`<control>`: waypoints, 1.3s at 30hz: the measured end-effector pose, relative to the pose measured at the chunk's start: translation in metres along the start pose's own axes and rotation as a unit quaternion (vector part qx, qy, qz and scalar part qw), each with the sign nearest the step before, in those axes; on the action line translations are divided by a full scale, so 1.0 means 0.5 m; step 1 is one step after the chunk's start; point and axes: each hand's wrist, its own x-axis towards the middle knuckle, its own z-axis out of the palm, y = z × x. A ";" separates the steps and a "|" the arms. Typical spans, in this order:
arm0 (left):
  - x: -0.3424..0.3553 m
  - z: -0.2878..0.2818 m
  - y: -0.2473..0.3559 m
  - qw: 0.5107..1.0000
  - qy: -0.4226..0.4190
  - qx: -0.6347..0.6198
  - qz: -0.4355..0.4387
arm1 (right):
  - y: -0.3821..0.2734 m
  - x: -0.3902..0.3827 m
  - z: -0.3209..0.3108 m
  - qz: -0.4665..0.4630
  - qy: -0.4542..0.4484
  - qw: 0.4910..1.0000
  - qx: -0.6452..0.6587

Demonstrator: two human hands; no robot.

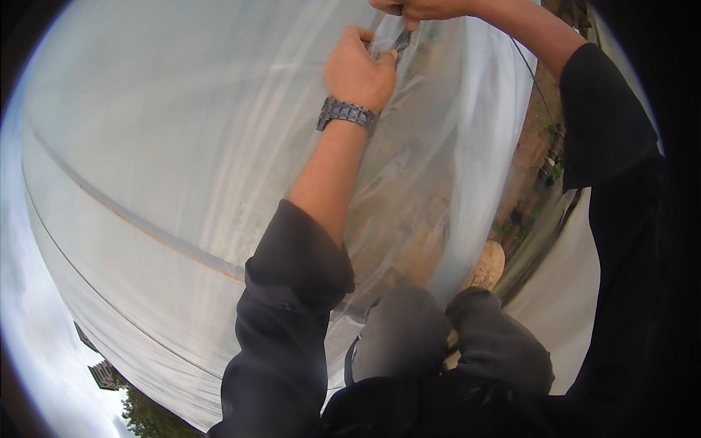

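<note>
The large, translucent, whitish plastic sheet [182, 131] fills the left and middle of the frame, while a looser, clearer fold of it hangs down the centre. The left hand [359, 73], wearing a dark grey metal-link wristwatch [347, 111], is raised at the upper centre; its fingers appear clamped on gathered film beside a short dark strip [402, 41]. The right hand [423, 7] is just above and to the right, cut by the upper edge of the frame. Its fingers are curled, with one tip near the strip, but whether they are closed on anything I cannot tell.

For this close two-handed work, I would judge a broad pinch on the gathered film safest, since thin plastic may stretch or tear under a fingernail. The left hand would do well to hold its bunch steady and lightly taut while the right works at the strip, smoothing creases there so the layers lie flat. The pale vertical fold [478, 139] right of centre could drag, so its weight is best kept off the pinch. The watch's links might also snag the film; a slight outward turn of the wrist would help.
</note>
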 end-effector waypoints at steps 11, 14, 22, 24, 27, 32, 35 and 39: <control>-0.015 0.024 -0.005 0.999 0.035 0.006 0.042 | 0.021 -0.038 0.024 0.026 0.101 0.994 -0.041; -0.018 0.020 0.000 0.999 0.024 -0.036 0.027 | 0.032 -0.047 0.030 0.032 0.136 0.989 -0.051; 0.013 0.022 0.053 0.998 0.018 0.054 -0.040 | 0.049 -0.068 0.054 0.051 0.209 0.974 -0.069; 0.022 0.031 0.062 0.995 0.027 0.083 -0.055 | 0.050 -0.075 0.064 0.053 0.229 0.969 -0.078; 0.031 0.038 0.063 0.989 0.040 0.123 -0.075 | 0.048 -0.080 0.080 0.055 0.255 0.961 -0.090; 0.049 0.042 0.056 0.984 0.035 0.156 -0.083 | 0.053 -0.078 0.091 0.069 0.281 0.952 -0.098; 0.049 0.045 0.057 0.984 0.044 0.152 -0.088 | 0.056 -0.073 0.093 0.076 0.290 0.948 -0.103; 0.036 0.048 0.061 0.985 0.058 0.148 -0.059 | 0.059 -0.066 0.092 0.087 0.294 0.946 -0.102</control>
